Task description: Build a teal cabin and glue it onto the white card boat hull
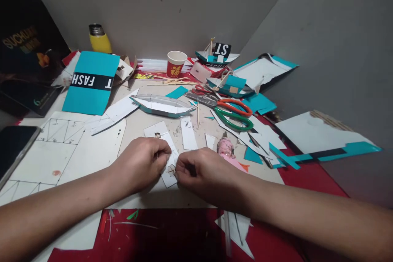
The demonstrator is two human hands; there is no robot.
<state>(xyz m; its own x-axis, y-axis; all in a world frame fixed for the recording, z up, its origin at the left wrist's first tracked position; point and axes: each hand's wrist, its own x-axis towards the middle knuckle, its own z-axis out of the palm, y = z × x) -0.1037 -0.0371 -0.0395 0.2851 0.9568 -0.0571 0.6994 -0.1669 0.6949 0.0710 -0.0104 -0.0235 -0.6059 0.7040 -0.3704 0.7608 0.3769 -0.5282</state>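
My left hand [141,163] and my right hand [205,174] meet near the front of the table over a long white card strip [159,131]. Both hands are closed in a pinch. The left fingers press on the strip. The right fingertips pinch a small thin stick at the strip's near end. A second white strip [188,132] lies just behind my hands. A folded card boat hull [162,105], white inside with teal edges, sits behind that.
Orange and green scissors [235,113] lie at right of centre among teal and white card scraps. A red paper cup [176,64], a yellow bottle [100,39], a teal card marked FASH [91,83], small card boats [216,55] and a pink glue tube [226,147] also stand around.
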